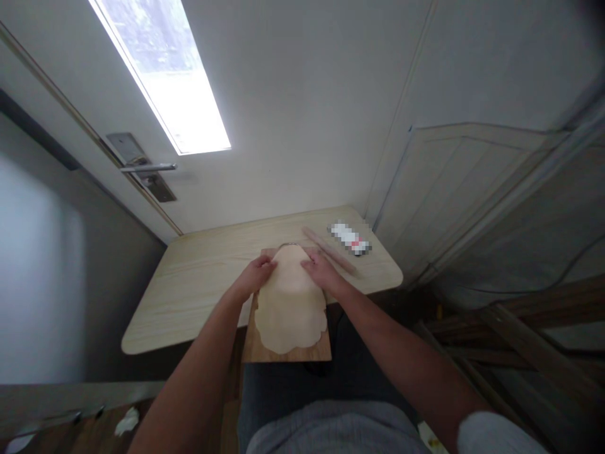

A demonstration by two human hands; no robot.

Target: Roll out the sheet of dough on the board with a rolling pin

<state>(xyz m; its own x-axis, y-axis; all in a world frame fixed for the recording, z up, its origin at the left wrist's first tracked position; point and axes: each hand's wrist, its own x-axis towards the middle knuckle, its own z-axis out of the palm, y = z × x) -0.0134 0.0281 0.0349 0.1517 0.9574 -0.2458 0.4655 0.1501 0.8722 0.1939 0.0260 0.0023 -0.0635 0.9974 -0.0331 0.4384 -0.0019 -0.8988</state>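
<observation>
A flat, pale sheet of dough (290,302) lies on a brown wooden board (255,347) that overhangs the front edge of a light wooden table (198,277). My left hand (255,274) grips the dough's far left edge, fingers curled on it. At the far right edge my right hand (319,266) does the same, fingers pressed on the dough. A wooden rolling pin (328,249) rests on the table just right of my right hand.
A small white packet (350,238) lies near the table's back right corner. Behind the table stands a white door with a metal handle (149,168). Wooden slats (520,328) lean at the right. Crumpled paper (126,421) lies on the floor at the left.
</observation>
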